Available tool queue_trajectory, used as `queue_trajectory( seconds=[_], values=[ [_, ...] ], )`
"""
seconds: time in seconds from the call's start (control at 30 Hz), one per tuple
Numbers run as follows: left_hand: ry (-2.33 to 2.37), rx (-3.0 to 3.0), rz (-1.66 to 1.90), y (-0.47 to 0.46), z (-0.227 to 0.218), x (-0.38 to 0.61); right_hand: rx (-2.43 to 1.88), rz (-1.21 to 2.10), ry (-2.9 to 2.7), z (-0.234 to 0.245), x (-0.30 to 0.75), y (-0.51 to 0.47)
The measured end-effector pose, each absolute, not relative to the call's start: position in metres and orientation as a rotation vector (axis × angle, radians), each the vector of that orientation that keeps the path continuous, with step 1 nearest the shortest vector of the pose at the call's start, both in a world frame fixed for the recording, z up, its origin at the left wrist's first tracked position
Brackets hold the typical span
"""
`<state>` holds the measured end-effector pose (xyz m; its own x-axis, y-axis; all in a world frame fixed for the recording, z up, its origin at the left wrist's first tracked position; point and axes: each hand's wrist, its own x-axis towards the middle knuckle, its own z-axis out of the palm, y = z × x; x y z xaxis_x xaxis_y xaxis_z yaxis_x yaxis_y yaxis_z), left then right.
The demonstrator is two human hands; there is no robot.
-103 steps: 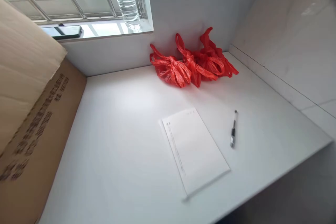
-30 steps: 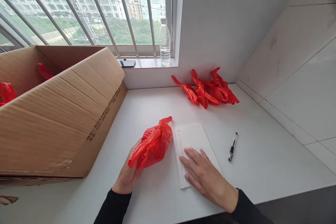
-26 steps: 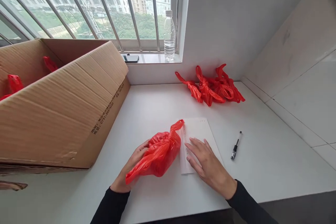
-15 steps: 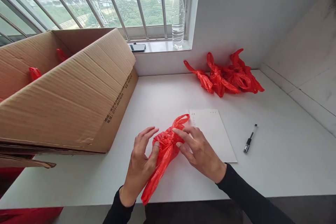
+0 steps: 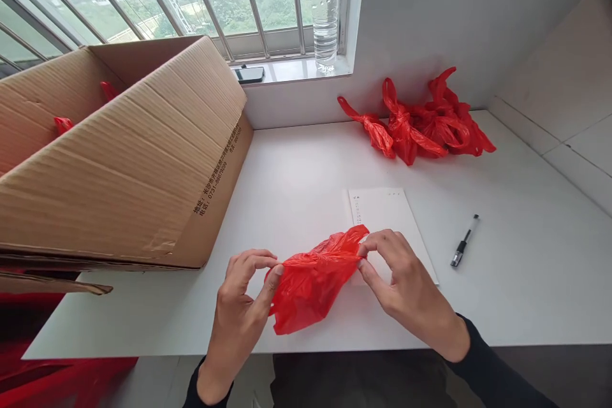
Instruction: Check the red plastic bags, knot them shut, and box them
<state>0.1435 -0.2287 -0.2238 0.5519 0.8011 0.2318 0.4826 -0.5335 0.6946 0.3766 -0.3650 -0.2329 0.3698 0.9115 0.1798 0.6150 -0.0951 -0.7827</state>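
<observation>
One bare left hand (image 5: 245,309): we pinch the left end of a crumpled red plastic bag (image 5: 308,293) between thumb and fingertips, grip narrow.
Bare right hand (image 5: 406,284): we pinch the bag's other end the same way, a black sleeve (image 5: 497,363) over the forearm.
Red bag: we have it stretched between both hands near the front edge of the smooth white tabletop (image 5: 296,182); we cannot tell whether its underside touches.
White rectangular paper pad (image 5: 389,207): we see it flat just beyond the bag, partly hidden by bag and right hand, small dark marks down its left side.
Clear-barrelled pen with black grip (image 5: 461,247): we see it lying slantwise, right of the pad.
Knotted red plastic bags (image 5: 404,124): we find them bunched together by the plain grey wall (image 5: 430,13).
Large brown cardboard box (image 5: 143,159): we have it on our left, red plastic (image 5: 63,124) showing inside.
White window sill (image 5: 289,70): we see an upright clear water bottle (image 5: 326,25) and a flat dark phone (image 5: 249,74) there.
</observation>
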Motion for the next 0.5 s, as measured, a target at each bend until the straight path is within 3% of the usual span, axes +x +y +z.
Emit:
queue_trajectory(
  seconds=[0.3,0.5],
  values=[
    [0.830,2.266,0.633,-0.246,-0.217,0.159,-1.693,0.345,-1.586,-0.234,0.358,-0.357],
    [1.037,2.099,0.811,-0.237,-0.218,0.142,-1.743,0.470,-1.308,-0.225,0.368,-0.373]
  ],
)
